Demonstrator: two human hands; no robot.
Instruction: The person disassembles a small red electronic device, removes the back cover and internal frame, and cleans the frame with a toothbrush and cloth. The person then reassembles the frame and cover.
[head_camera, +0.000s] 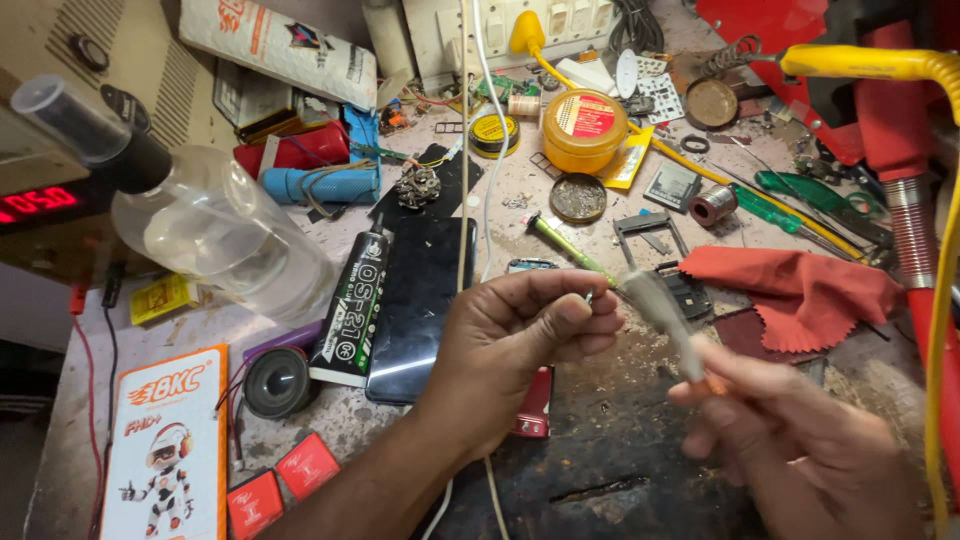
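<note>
Centrally, the left hand (520, 335) pinches a small part at its fingertips; lower right, the right hand (780, 430) grips a blurred brush (660, 310) above the cluttered desk (600, 440).

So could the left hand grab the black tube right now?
Probably not at once. The left hand is pinching something small, so its fingers are busy. The black tube lies close beside it on the bench, uncovered, with nothing between them.

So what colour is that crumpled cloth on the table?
The cloth is red-orange with zigzag edges, seen in the head view.
</note>
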